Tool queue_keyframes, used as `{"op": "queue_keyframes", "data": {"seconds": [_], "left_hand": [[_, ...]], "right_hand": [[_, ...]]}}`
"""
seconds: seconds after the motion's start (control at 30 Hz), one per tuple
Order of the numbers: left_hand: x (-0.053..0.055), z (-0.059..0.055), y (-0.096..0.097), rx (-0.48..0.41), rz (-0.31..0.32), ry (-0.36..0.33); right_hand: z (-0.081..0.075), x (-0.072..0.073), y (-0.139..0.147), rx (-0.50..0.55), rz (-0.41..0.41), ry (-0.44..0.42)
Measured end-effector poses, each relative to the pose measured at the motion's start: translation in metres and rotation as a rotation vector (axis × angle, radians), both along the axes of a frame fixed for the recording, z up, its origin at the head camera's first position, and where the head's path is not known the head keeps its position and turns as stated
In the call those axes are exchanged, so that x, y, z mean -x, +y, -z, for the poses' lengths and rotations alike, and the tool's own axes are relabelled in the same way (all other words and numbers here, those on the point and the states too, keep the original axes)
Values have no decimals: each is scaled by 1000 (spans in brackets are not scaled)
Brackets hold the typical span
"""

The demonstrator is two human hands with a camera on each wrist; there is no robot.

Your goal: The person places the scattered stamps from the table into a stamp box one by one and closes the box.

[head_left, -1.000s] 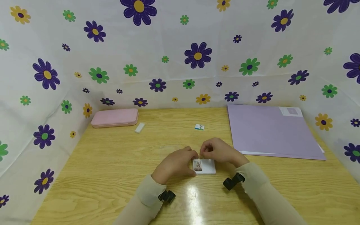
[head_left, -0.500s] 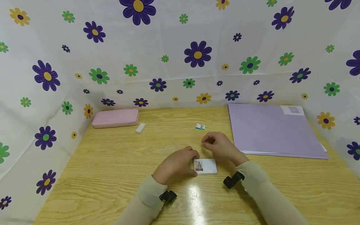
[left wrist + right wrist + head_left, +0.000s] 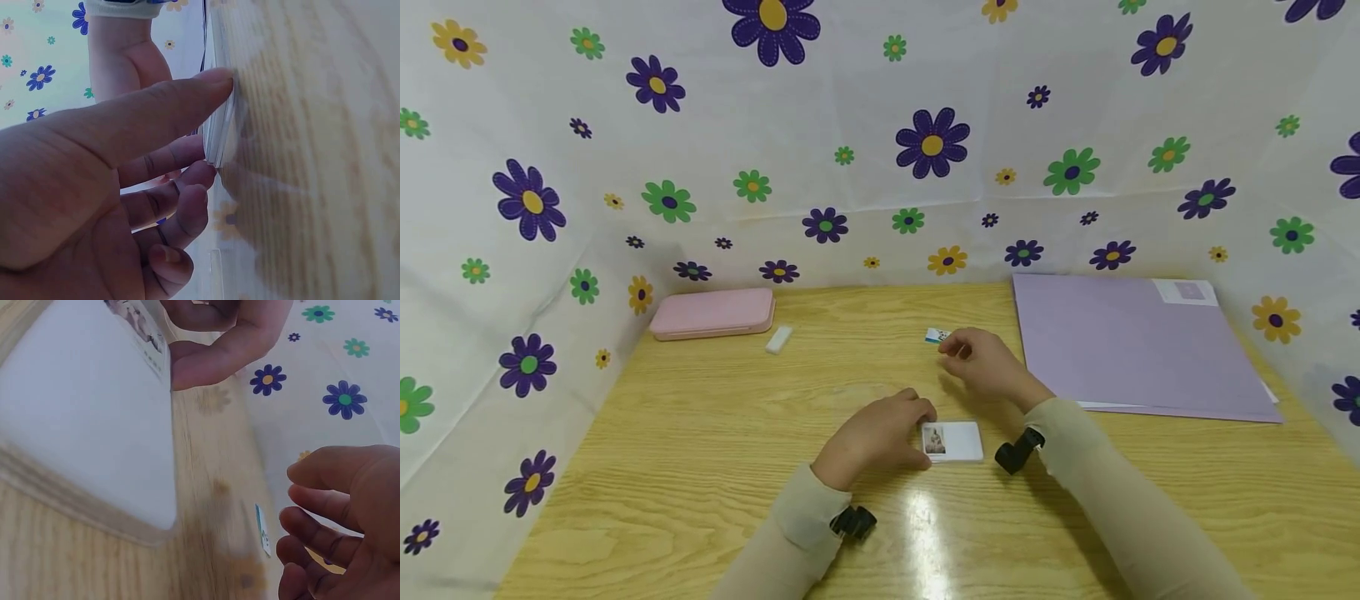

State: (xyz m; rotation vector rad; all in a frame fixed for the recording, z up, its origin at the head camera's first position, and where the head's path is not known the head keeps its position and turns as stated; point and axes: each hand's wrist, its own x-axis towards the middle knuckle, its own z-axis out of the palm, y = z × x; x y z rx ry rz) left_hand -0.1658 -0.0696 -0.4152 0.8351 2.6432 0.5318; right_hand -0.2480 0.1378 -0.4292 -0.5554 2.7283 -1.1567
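A flat white rectangular piece (image 3: 958,442) with rounded corners lies on the table, a small picture (image 3: 935,439) at its left end. Its edge looks clear and layered in the left wrist view. My left hand (image 3: 876,433) holds its left end, thumb (image 3: 215,78) at the near edge and fingertips at the far edge. Farther back, my right hand (image 3: 988,365) is held over the table with fingers loosely bent and nothing between them. Just beyond its fingertips lies a small white card (image 3: 262,531) with a blue-green edge, partly hidden by the hand in the head view.
At the back left stand a pink case (image 3: 712,313) and a small white eraser-like block (image 3: 779,339). Purple sheets (image 3: 1135,350) cover the back right. A faint clear film (image 3: 859,389) lies beyond my left hand. Flowered cloth (image 3: 820,125) rises behind the table.
My right hand has left the white piece's far edge and moved back to the small card, its fingers loosening. The left hand stays at the white piece.
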Motion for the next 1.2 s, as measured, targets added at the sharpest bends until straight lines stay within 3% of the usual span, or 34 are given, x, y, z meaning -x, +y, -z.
{"op": "queue_keyframes", "data": {"seconds": [0.7, 1.2], "left_hand": [[0, 2, 0, -2, 0, -5], [-1, 4, -2, 9, 9, 18]], "right_hand": [[5, 32, -4, -45, 73, -10], [14, 46, -9, -63, 131, -11]]}}
